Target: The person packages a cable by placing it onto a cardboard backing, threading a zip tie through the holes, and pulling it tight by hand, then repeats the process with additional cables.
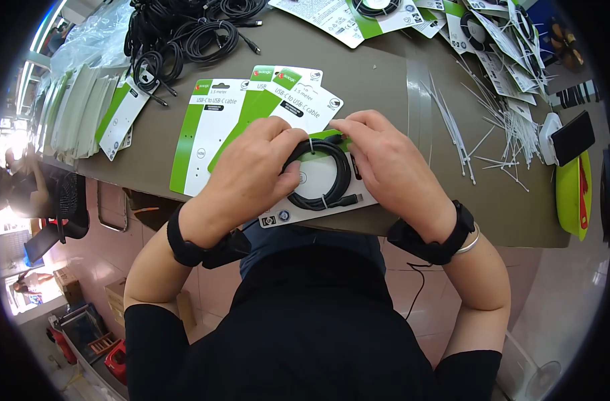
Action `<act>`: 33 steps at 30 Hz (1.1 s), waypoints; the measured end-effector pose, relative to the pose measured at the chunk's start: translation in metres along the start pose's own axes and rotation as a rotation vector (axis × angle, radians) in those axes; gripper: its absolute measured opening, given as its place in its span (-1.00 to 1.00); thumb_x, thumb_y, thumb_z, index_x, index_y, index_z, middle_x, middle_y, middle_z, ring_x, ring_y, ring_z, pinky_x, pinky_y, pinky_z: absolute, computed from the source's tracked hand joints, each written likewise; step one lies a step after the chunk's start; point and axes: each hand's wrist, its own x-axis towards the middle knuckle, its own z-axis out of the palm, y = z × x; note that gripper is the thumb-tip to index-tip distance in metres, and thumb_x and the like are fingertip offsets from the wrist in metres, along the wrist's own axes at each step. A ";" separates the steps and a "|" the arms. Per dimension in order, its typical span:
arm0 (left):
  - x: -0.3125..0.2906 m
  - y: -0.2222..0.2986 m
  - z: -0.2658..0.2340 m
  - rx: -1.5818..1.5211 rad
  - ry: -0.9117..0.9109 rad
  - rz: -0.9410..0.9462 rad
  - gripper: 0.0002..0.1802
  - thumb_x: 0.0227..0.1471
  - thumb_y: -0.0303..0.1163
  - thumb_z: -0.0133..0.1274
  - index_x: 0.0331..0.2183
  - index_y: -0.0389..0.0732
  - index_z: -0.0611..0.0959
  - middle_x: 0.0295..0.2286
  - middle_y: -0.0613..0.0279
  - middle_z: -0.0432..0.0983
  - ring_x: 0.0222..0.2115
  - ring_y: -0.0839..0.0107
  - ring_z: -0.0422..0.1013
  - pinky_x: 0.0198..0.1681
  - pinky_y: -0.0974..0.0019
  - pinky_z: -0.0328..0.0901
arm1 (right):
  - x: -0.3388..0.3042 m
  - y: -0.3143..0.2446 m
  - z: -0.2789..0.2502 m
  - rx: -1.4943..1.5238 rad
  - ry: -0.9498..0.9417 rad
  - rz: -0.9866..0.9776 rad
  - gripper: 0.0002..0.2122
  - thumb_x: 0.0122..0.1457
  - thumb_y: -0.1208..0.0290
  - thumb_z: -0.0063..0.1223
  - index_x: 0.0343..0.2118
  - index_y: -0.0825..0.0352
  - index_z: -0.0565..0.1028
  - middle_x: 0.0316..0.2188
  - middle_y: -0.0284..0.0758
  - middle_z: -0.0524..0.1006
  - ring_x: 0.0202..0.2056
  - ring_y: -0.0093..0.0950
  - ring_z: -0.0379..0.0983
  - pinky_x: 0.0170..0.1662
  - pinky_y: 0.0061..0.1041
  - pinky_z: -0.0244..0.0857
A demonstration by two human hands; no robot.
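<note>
Head view: the black cable coil [344,182] lies on a green-and-white card [306,216] at the near edge of the table [385,67], with one pale tie band [312,146] at its top and another [324,200] at its bottom. Your step looks like settling the coil squarely on that card, so press it flat with the left thumb while the right fingertips straighten the upper plug end; don't let the card bend or slide over the edge, and check that both bands sit snug without pinching the cable. Your left hand [255,157] is half closed at the coil's left side, thumb and forefinger against it. Your right hand [393,157] is loosely curled, fingers partly open by the upper plug end; whether either hand truly grips, you cannot tell from above.
</note>
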 end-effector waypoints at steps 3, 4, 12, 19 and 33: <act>-0.001 -0.004 0.012 -0.060 0.079 -0.030 -0.71 -0.19 -0.53 0.11 -0.29 -0.29 0.53 -0.39 0.08 0.41 -0.31 0.11 0.37 -0.24 0.17 0.31 | 0.007 0.004 0.006 -0.078 -0.028 -0.065 -0.80 0.05 0.62 0.05 -0.22 0.42 0.47 -0.32 -0.20 0.46 -0.33 -0.25 0.45 -0.23 -0.40 0.35; -0.001 -0.004 0.016 -0.054 0.105 -0.025 -0.72 -0.21 -0.55 0.09 -0.32 -0.29 0.53 -0.39 0.08 0.40 -0.32 0.11 0.36 -0.25 0.18 0.31 | 0.008 0.006 0.006 -0.090 -0.051 -0.090 -0.79 0.04 0.63 0.05 -0.22 0.41 0.47 -0.32 -0.20 0.46 -0.33 -0.24 0.44 -0.23 -0.39 0.35; -0.007 -0.012 0.025 -0.108 0.226 0.053 -0.76 -0.26 -0.64 0.04 -0.40 -0.28 0.50 -0.43 0.11 0.36 -0.36 0.13 0.34 -0.30 0.21 0.30 | 0.013 -0.003 0.012 -0.221 -0.045 -0.077 -0.83 -0.03 0.64 0.11 -0.32 0.39 0.46 -0.39 -0.24 0.45 -0.36 -0.27 0.44 -0.28 -0.39 0.36; -0.005 -0.016 0.016 -0.112 0.081 0.161 -0.74 -0.29 -0.64 0.07 -0.39 -0.27 0.50 -0.44 0.14 0.35 -0.38 0.17 0.33 -0.30 0.22 0.30 | 0.011 -0.001 0.013 -0.214 -0.024 -0.183 -0.82 -0.04 0.64 0.12 -0.32 0.39 0.47 -0.43 -0.26 0.45 -0.40 -0.31 0.44 -0.39 -0.44 0.36; -0.018 -0.013 0.028 -0.226 0.209 -0.039 -0.73 -0.13 -0.63 0.10 -0.27 -0.26 0.60 -0.43 0.13 0.42 -0.44 0.25 0.37 -0.39 0.28 0.28 | -0.007 -0.018 0.015 -0.133 -0.156 -0.007 -0.83 0.00 0.54 0.17 -0.32 0.40 0.47 -0.54 -0.29 0.42 -0.54 -0.33 0.41 -0.53 -0.44 0.28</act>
